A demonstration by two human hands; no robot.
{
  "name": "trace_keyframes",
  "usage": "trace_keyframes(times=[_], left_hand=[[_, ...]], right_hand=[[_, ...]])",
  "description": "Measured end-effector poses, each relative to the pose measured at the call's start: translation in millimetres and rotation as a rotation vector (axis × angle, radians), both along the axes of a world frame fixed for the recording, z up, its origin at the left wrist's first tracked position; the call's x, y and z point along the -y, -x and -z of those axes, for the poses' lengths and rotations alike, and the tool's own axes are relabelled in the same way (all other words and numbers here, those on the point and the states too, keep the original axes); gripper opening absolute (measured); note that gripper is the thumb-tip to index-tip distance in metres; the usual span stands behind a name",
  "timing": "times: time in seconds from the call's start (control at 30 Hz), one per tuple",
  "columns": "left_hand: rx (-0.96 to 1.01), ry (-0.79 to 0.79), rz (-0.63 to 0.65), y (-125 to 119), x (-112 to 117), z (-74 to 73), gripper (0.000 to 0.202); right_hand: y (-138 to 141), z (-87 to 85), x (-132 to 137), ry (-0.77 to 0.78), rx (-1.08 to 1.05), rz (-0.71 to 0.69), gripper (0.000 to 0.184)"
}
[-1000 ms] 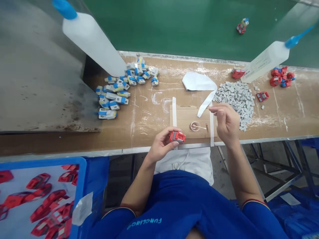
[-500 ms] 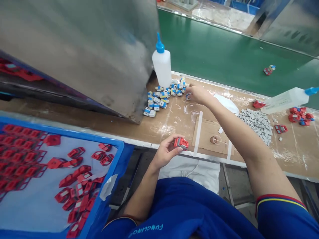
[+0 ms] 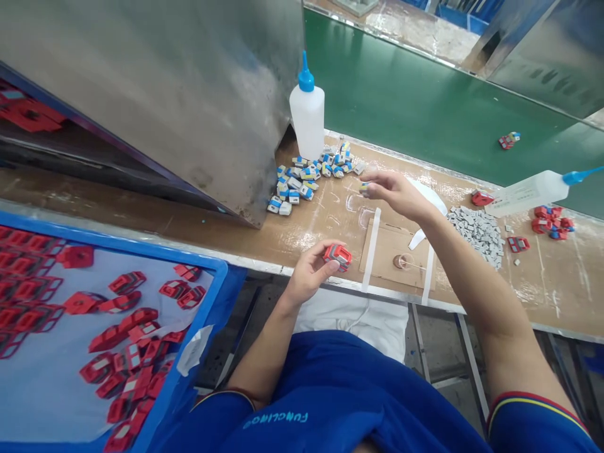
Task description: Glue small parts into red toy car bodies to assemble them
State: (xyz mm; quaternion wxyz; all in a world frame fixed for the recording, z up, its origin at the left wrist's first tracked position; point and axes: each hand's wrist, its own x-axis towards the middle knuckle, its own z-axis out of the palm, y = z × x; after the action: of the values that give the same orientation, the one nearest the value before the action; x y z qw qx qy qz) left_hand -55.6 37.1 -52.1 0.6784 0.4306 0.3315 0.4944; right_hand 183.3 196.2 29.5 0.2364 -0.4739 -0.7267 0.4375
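My left hand [image 3: 307, 274] is closed on a red toy car part [image 3: 338, 257] with grey trim, just over the table's front edge. Between the thumb and fingers of my right hand [image 3: 392, 192] is a small white, blue and yellow plastic piece [image 3: 363, 187], mostly covered by the fingertips. Left of that hand lies a loose pile of similar white, blue and yellow pieces [image 3: 306, 173]. A white squeeze bottle [image 3: 307, 123] with a blue nozzle stands upright at the back of this pile.
A blue tray [image 3: 219, 270] at the left holds many red parts. On the right are a heap of small grey pieces [image 3: 476, 236], a tilted bottle [image 3: 528, 194] and red-and-blue parts [image 3: 551, 220]. A metal panel [image 3: 189, 107] rises at left; a green belt [image 3: 415, 88] runs behind.
My right hand has drawn away from the pile, rightward and slightly nearer, with a small piece in its fingers. My left hand still grips the red car part. The view has shifted slightly.
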Motion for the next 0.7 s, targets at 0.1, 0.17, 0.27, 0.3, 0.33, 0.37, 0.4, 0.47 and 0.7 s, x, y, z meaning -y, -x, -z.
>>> trace_keyframes(times=[0.1, 0.17, 0.27, 0.3, 0.33, 0.37, 0.4, 0.47, 0.7], left_hand=[[0.089, 0.022, -0.001, -9, -3, -9.3, 0.057], [0.165, 0.056, 0.049, -17, -5, -18.1, 0.058], [0.251, 0.088, 0.163, -28, -9, -31.8, 0.060], [0.263, 0.091, 0.193, -31, -9, -35.5, 0.061], [0.268, 0.093, 0.218, -35, -10, -38.6, 0.062], [0.269, 0.094, 0.235, -38, -10, -41.0, 0.064], [0.270, 0.094, 0.249, -40, -10, -42.7, 0.065], [0.270, 0.083, 0.271, -44, -8, -44.4, 0.066], [0.254, 0.050, 0.236, -51, -1, -37.8, 0.061]], right_hand=[[-10, -16.0, 49, 0.011, -0.316, 0.027, 0.061], [-12, -18.8, 85, 0.004, -0.443, 0.054, 0.067], [-10, -13.4, 128, -0.070, -0.500, 0.132, 0.066], [-9, -11.0, 137, -0.105, -0.502, 0.153, 0.063], [-8, -9.1, 145, -0.142, -0.501, 0.166, 0.058], [-8, -7.9, 151, -0.177, -0.497, 0.170, 0.053], [-8, -7.5, 156, -0.214, -0.489, 0.171, 0.048], [-9, -8.1, 163, -0.284, -0.457, 0.168, 0.041], [-14, -2.4, 178, -0.402, -0.325, 0.134, 0.040]])
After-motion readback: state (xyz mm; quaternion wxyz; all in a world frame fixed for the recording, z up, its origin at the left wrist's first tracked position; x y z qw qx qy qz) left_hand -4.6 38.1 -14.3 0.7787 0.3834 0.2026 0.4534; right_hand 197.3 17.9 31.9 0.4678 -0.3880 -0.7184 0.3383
